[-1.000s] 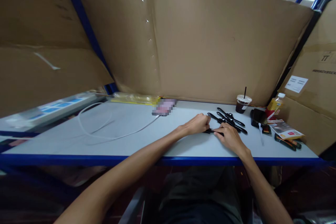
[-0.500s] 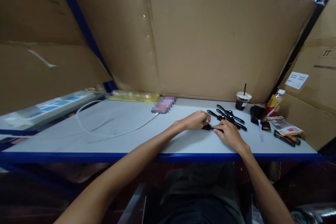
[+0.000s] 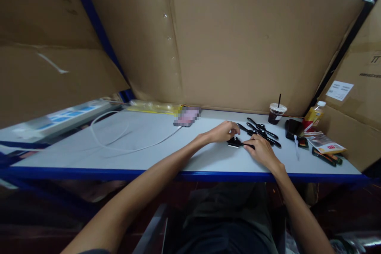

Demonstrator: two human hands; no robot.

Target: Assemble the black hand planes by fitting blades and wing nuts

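Observation:
A black spokeshave (image 3: 235,142) with a bright, straight blade edge lies low over the table, directly in front of me. My right hand (image 3: 258,150) is closed round its right handle. Just above its middle is my left hand (image 3: 226,131), fingers curled and pinched at the small fittings there. Whatever sits between those fingertips is too small to make out. Beyond my right hand, several more black spokeshaves (image 3: 262,128) lie crossed in a loose pile.
A lidded cup with a straw (image 3: 276,114), a bottle (image 3: 314,116), a black case (image 3: 294,128) and a packet (image 3: 323,143) stand or lie at right. Farther left are a phone (image 3: 187,116) on a white cable (image 3: 143,149) and a power strip (image 3: 68,117). Cardboard walls (image 3: 223,47) surround the table.
My left hand has lifted slightly off the spokeshave's middle, and its blade edge now shows. My right hand keeps its hold on the handle. The view has shifted slightly.

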